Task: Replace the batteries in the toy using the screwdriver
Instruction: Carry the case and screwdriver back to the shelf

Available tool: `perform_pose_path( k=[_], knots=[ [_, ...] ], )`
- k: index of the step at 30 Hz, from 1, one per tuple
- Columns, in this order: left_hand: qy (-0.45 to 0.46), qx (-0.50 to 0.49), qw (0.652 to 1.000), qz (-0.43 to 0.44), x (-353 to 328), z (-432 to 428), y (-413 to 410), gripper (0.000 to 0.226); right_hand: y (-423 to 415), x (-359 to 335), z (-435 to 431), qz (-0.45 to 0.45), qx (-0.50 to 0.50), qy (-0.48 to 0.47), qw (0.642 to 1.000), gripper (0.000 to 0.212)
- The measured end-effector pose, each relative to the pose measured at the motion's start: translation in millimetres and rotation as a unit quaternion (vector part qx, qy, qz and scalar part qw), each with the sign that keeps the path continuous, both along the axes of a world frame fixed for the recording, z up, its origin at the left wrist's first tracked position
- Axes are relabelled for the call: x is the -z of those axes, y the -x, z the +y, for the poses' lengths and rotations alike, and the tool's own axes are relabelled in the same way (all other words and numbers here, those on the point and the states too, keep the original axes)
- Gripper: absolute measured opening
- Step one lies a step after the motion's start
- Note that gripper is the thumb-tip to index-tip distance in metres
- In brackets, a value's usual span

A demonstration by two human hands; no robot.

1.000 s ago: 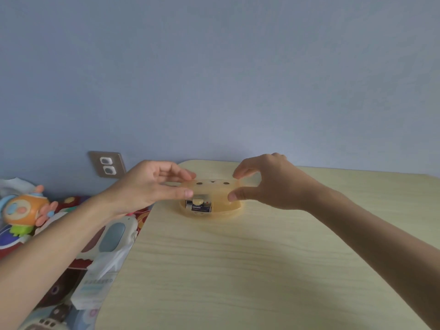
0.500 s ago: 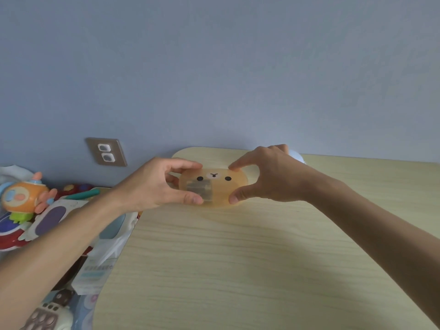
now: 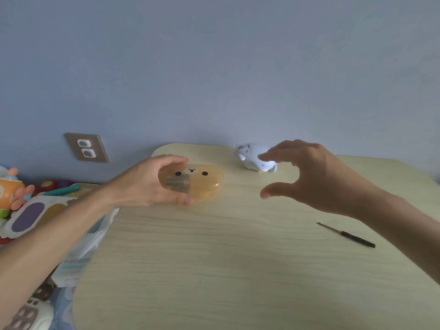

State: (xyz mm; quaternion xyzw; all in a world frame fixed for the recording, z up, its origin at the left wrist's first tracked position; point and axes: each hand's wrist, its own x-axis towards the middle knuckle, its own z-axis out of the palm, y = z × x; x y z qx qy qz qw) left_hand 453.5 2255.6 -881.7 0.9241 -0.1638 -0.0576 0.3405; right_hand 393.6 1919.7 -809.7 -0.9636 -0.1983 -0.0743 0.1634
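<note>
Gripping from the left side, the left hand (image 3: 145, 184) is clamped on a translucent yellow oval case (image 3: 192, 183), with the thumb under its near edge and the fingers curled over its far edge. A small bear face with two black dots and a nose is printed on the lid, and a dark blurred block, possibly batteries, is seen through the plastic in the left half; what it is cannot be told for certain. The case is held just above the far left part of the pale wooden table (image 3: 214, 270).

The right hand (image 3: 309, 177) is held in the air to the right of the case, apart from it, with thumb and fingers spread wide in a curve and nothing between them. Behind its fingertips, a white toy (image 3: 254, 158) is seen lying on the table near the far edge, partly hidden by the hand; an opening or hatch appears on its upper left, but detail is too small to read.

A thin black screwdriver (image 3: 347, 235) is laid flat on the table at the right, below the right forearm, well apart from both toy and case.

Beyond the table's left edge, colourful toys (image 3: 14, 194) are piled, and a wall socket (image 3: 87, 147) is set in the blue wall.
</note>
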Motion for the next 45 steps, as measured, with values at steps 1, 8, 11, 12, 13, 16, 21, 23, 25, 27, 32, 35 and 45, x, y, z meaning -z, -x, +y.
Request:
perform_pose_path(
  k=[1,8,11,12,13,16,21,23,25,27,32,35,45],
  knots=[
    [-0.005,0.005,1.000,-0.006,0,-4,0,0.113,11,1,-20,0.009,0.020,0.008,1.000,0.074],
    [-0.030,-0.001,0.998,-0.050,3,-17,-2,0.090,64,38,-122,0.145,0.143,0.006,0.979,0.078],
    [-0.035,-0.009,0.998,-0.055,4,-17,-1,0.092,68,50,-133,0.134,0.170,-0.062,0.974,0.042],
    [-0.037,-0.013,0.998,-0.058,5,-17,0,0.095,68,54,-133,0.122,0.181,-0.082,0.972,0.027],
    [-0.038,-0.017,0.997,-0.060,5,-16,1,0.097,68,56,-133,0.113,0.189,-0.100,0.970,0.016],
    [-0.034,-0.024,0.997,-0.062,6,-15,3,0.095,71,65,-131,0.100,0.199,-0.131,0.966,0.013],
    [-0.023,-0.017,0.998,-0.058,3,-23,10,0.085,69,66,-123,0.053,0.219,-0.143,0.964,0.016],
    [-0.014,-0.009,0.998,-0.066,-2,-30,14,0.083,62,56,-116,0.028,0.212,-0.168,0.962,0.014],
    [0.001,0.000,0.997,-0.071,-15,-38,16,0.082,52,41,-104,0.005,0.190,-0.199,0.961,0.013],
    [0.017,0.009,0.996,-0.082,-35,-48,15,0.081,40,20,-89,-0.016,0.171,-0.230,0.958,0.010],
    [0.048,0.021,0.993,-0.105,-128,-67,10,0.083,16,-69,-50,-0.023,0.149,-0.311,0.938,0.008],
    [0.060,0.020,0.992,-0.106,-212,-69,14,0.084,12,-155,-37,-0.001,0.150,-0.341,0.928,0.008],
    [0.064,0.018,0.993,-0.092,-647,-67,50,0.082,51,-580,-29,0.017,0.197,-0.378,0.905,0.011]
  ],
)
